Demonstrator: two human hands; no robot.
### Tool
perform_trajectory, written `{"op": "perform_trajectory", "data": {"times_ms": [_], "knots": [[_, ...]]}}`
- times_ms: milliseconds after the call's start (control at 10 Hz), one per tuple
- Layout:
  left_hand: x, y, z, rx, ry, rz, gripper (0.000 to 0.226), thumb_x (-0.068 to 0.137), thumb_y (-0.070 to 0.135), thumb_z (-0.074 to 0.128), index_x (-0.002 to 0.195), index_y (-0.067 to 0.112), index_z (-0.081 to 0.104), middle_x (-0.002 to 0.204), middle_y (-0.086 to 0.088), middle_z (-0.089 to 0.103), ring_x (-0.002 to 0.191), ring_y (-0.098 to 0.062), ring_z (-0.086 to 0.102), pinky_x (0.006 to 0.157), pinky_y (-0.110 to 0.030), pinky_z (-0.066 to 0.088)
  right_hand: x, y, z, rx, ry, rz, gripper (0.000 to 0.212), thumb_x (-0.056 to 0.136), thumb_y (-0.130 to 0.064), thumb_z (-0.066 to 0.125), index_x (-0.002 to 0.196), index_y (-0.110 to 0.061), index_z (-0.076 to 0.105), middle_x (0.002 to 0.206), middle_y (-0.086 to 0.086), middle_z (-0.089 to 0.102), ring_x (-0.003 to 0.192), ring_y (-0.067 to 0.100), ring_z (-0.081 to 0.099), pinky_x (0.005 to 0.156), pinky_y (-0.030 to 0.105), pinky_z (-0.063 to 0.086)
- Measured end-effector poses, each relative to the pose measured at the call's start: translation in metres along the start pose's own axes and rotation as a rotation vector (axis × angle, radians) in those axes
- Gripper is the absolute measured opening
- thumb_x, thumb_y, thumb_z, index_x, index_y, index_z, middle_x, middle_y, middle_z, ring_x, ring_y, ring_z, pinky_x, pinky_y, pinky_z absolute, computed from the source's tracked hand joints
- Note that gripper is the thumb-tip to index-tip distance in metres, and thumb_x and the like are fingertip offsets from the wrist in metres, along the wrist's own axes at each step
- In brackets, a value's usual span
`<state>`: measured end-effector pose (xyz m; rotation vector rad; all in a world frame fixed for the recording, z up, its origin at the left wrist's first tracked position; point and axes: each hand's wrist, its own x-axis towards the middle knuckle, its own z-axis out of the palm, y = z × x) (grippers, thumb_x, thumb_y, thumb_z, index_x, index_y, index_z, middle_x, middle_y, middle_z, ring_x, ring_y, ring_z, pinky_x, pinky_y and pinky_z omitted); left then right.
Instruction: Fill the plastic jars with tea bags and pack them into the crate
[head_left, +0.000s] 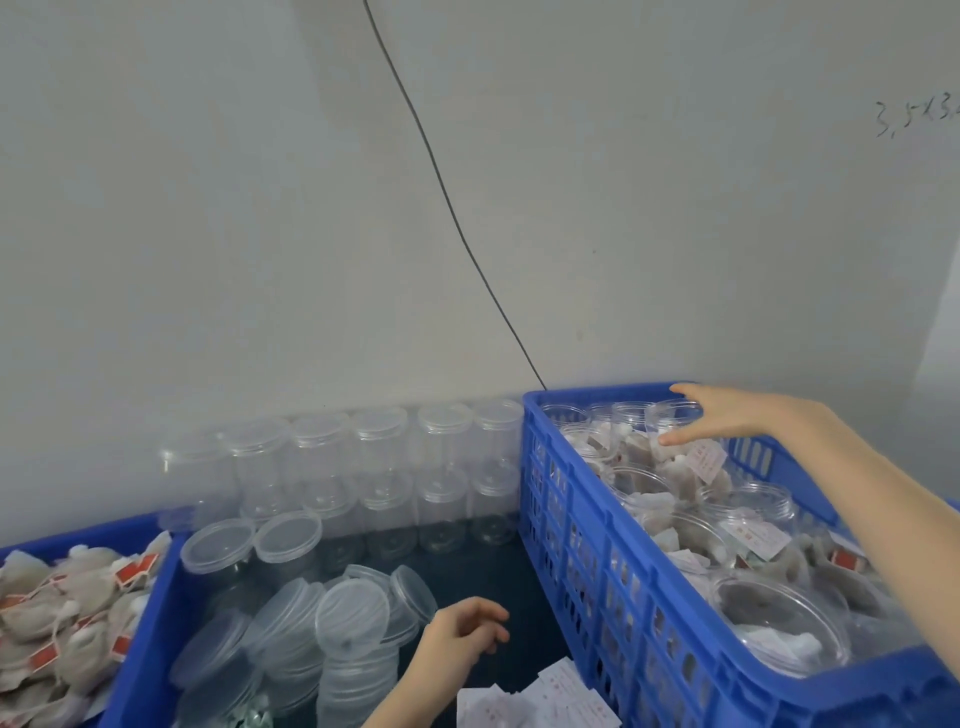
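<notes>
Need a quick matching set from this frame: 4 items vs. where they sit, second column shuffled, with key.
Things:
1. right hand
2. left hand
3. loose tea bags
4. stacked lids

Places:
A. in the blue bin at far left
B. over the far end of the blue crate
C. piled on the dark table, left of the left hand
D. low, between lids and crate

Pairs: 1-B, 2-D, 3-A, 4-C
</notes>
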<state>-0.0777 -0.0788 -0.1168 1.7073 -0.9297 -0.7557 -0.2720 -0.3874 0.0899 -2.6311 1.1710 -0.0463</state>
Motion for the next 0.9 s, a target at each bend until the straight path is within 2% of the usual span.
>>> {"op": "perform_trajectory", "data": {"times_ms": [200,300,400,500,600,700,800,900], "knots": [[-0.020,0.005,-0.026,-0.105,0.160,0.005,0.024,0.091,-0.004,0.049,0.091,0.014,0.065,0.070,0.010,0.068,0.058,0.002,0.055,0.054,-0.011,0.038,-0.012,-0.020,0.010,-0.193,0.046,0.010,0.093,0.091,-0.050,0.063,0.158,-0.011,0.011,0.164,0.008,0.011,0.151,0.022,0.016,0.119,0.037,0.022],[-0.034,0.007,-0.044,-0.216,0.250,-0.004,0.020,0.092,-0.006,0.049,0.092,0.007,0.064,0.069,0.004,0.067,0.061,-0.006,0.057,0.054,-0.013,0.039,-0.021,-0.039,0.017,-0.267,0.056,0.000,0.087,0.094,-0.048,0.059,0.158,-0.013,0.011,0.163,0.007,0.013,0.151,0.022,0.016,0.118,0.038,0.026],[-0.049,0.009,-0.062,-0.275,0.343,0.000,0.023,0.093,-0.008,0.047,0.087,0.006,0.064,0.065,0.003,0.067,0.055,-0.001,0.059,0.051,-0.011,0.042,-0.032,-0.063,0.024,-0.348,0.144,-0.008,0.083,0.094,-0.055,0.053,0.158,-0.018,0.014,0.162,0.004,0.021,0.147,0.022,0.028,0.112,0.038,0.035],[-0.061,0.015,-0.077,-0.250,0.406,0.006,0.020,0.092,-0.004,0.051,0.087,0.009,0.065,0.066,0.007,0.068,0.058,0.001,0.059,0.052,-0.009,0.041,-0.037,-0.084,0.031,-0.406,0.139,0.072,0.080,0.095,-0.058,0.049,0.156,-0.017,0.018,0.160,0.007,0.027,0.144,0.026,0.034,0.111,0.041,0.037],[-0.077,0.021,-0.086,-0.251,0.441,0.023,0.023,0.094,-0.001,0.050,0.086,0.014,0.065,0.068,0.009,0.070,0.067,-0.004,0.061,0.057,-0.012,0.044,-0.044,-0.096,0.035,-0.452,0.104,0.096,0.075,0.092,-0.056,0.053,0.151,-0.017,0.029,0.154,0.007,0.038,0.138,0.026,0.043,0.109,0.044,0.040],[-0.100,0.042,-0.094,-0.276,0.462,0.074,0.025,0.094,-0.003,0.048,0.088,0.014,0.066,0.073,0.006,0.071,0.071,-0.006,0.062,0.062,-0.015,0.046,-0.068,-0.111,0.031,-0.449,0.106,0.031,0.081,0.094,-0.060,0.049,0.156,-0.019,0.017,0.160,0.005,0.028,0.143,0.025,0.035,0.109,0.040,0.039],[-0.138,0.056,-0.103,-0.293,0.538,0.134,0.027,0.093,-0.003,0.048,0.089,0.014,0.068,0.077,0.003,0.072,0.079,-0.013,0.063,0.073,-0.026,0.048,-0.094,-0.123,0.017,-0.382,0.197,-0.072,0.075,0.090,-0.067,0.047,0.152,-0.029,0.029,0.150,0.002,0.045,0.132,0.025,0.048,0.101,0.042,0.046],[-0.187,0.069,-0.131,-0.285,0.723,0.226,0.027,0.092,-0.001,0.050,0.084,0.016,0.069,0.081,0.000,0.071,0.080,-0.013,0.065,0.067,-0.021,0.048,-0.129,-0.123,0.002,-0.126,0.494,-0.184,0.082,0.074,-0.077,0.047,0.141,-0.030,0.047,0.126,0.003,0.063,0.107,0.028,0.061,0.093,0.045,0.048]]}}
